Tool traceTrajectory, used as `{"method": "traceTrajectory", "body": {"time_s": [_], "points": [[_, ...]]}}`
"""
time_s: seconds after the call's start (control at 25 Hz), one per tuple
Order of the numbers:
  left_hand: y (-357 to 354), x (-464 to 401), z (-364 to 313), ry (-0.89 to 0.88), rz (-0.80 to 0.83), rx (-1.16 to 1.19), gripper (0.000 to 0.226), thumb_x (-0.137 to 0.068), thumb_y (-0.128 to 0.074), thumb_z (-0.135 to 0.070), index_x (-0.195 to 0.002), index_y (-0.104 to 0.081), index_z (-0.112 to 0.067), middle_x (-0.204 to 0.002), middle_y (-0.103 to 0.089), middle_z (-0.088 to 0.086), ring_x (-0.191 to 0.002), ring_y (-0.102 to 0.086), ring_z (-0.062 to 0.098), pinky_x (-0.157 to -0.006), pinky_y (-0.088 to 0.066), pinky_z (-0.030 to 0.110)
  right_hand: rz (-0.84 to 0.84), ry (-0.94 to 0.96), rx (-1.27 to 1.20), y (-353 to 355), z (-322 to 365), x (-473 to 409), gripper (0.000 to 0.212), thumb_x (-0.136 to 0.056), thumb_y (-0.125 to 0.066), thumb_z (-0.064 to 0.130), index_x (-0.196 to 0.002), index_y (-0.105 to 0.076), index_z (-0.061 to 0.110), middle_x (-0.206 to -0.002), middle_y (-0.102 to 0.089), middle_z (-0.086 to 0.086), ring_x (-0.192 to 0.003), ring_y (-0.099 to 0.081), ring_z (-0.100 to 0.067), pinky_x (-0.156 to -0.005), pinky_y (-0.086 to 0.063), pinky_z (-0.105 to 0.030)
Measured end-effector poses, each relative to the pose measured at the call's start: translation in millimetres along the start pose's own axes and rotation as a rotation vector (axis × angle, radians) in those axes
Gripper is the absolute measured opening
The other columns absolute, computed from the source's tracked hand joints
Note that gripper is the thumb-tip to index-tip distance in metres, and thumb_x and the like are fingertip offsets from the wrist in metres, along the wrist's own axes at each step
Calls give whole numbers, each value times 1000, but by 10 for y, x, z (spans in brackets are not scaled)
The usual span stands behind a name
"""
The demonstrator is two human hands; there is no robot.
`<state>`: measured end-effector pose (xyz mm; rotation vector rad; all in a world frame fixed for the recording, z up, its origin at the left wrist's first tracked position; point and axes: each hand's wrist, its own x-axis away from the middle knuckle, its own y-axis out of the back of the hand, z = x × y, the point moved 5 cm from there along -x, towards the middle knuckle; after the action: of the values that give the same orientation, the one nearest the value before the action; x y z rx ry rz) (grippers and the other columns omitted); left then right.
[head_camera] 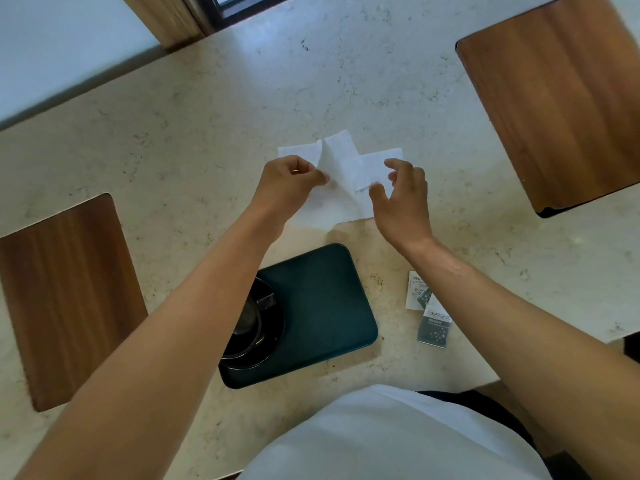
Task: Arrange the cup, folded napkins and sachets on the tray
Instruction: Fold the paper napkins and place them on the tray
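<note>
Cup of black ceramic sits in dark green rectangular tray; left hand pinches white paper napkin, right hand half-open above it, holding nothing.

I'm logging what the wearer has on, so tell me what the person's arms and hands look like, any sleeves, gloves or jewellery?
Both forearms are bare to the frame edge, with no sleeves in view. The left hand and right hand wear no gloves, and no rings, watch or bracelet show. A white top covers the torso below.

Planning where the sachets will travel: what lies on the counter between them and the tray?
Nothing: in the head view, the counter between the tray and the sachets is bare stone.
</note>
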<state>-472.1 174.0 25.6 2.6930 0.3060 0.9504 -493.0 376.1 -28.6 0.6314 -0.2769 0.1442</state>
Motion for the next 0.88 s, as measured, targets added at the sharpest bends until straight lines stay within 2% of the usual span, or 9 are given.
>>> {"method": "traceTrajectory", "body": {"time_s": [0.08,0.12,0.24,0.32,0.4,0.48,0.6,0.76,0.88], "points": [[60,179,21,23,-9,110,15,-84,-77,-20,-78,-65,-13,-104,-73,21,-95,-69,42,-89,-57,54,59,-72,-74,32,-13,164,42,-102,-49,36,-142,-45,23,-129,-49,-2,-113,-52,-14,-86,-42,-20],[82,259,42,26,-3,180,13,-84,-77,-18,-79,-66,-12,-105,-73,22,-95,-71,41,-91,-57,56,104,-128,-128,28,-31,242,41,-102,-46,40,-140,-46,24,-124,-55,-1,-107,-57,-14,-82,-44,-21],[128,489,137,30,35,425,10,-87,-76,-9,-82,-67,-9,-88,-75,12,-80,-73,26,-75,-62,42,247,-356,-474,-37,-78,505,40,-102,-45,49,-123,-59,17,-101,-73,-6,-92,-73,-23,-81,-56,-36],[132,649,224,52,25,544,9,-87,-75,-6,-84,-67,-7,-86,-73,11,-78,-72,25,-70,-61,37,297,-443,-654,-72,-77,693,44,-99,-48,54,-107,-66,14,-87,-76,-10,-87,-75,-27,-77,-58,-38],[116,791,345,97,-8,653,10,-88,-74,-5,-94,-67,-3,-93,-73,15,-81,-73,27,-72,-62,39,310,-428,-673,-87,-90,840,52,-96,-50,60,-97,-72,12,-84,-78,-8,-82,-76,-22,-74,-57,-35],[89,963,462,138,-13,733,23,-89,-72,-7,-109,-66,4,-103,-71,21,-86,-72,31,-76,-63,40,346,-347,-743,-89,-56,973,53,-95,-52,61,-104,-75,14,-95,-80,-6,-90,-76,-20,-76,-58,-33],[26,1180,584,179,29,809,44,-91,-69,-9,-129,-59,13,-120,-68,29,-97,-70,33,-77,-63,37,401,-255,-847,-43,27,1061,38,-93,-62,46,-108,-75,13,-106,-78,-7,-99,-73,-25,-79,-59,-33],[4,1412,714,227,21,854,41,-92,-67,-10,-128,-61,9,-112,-70,21,-88,-72,29,-70,-62,35,468,-120,-727,22,150,1152,23,-91,-64,26,-107,-77,15,-109,-75,-12,-96,-71,-29,-78,-58,-42],[2,1498,824,265,43,881,34,-92,-66,-9,-123,-64,5,-107,-72,18,-85,-74,29,-75,-64,38,469,-54,-679,58,239,1227,22,-92,-63,22,-108,-77,24,-107,-77,-3,-96,-72,-23,-77,-59,-34]]}}
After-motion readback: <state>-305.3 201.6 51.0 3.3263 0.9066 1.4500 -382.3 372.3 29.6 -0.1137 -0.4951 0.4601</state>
